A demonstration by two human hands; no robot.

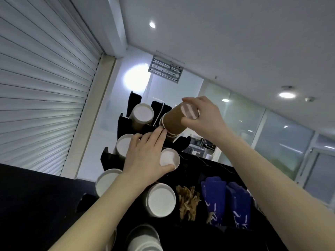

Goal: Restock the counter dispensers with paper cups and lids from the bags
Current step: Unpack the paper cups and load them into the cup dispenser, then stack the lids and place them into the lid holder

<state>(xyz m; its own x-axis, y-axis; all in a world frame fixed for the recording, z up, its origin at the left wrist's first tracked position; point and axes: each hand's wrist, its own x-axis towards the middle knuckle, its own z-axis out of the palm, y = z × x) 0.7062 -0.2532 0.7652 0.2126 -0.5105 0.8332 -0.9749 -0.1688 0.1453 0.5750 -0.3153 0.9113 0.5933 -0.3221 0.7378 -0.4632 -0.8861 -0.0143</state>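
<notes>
Now, step in hand: I am sliding a short stack of brown ribbed cups (176,122) upside down into an upper slot of the black dispenser (125,124)
Right hand: my right hand (203,115) is curled around the closed bottom end of the stack and grips it, tilted, with the open rims pointing down to the slot
Left hand: my left hand (146,156) lies with fingers straight and close together; the fingertips (160,131) touch the rims of the stack to guide it, and the thumb rests beside a small cup stack (169,158)
Already filled: I count 6 other slots that show white cup bottoms, for example the top left one (142,114) and a large one lower down (160,200), so I judge the cup part as mostly done
Not yet seated: the stack in my hand is above its slot, not fully inside
Left to do: lids, I think; I see no lids and no bags in this view, so I cannot tell how much remains
Beside the cups: wooden stirrers (188,201) and blue packets (213,194) stand in compartments to the right
</notes>
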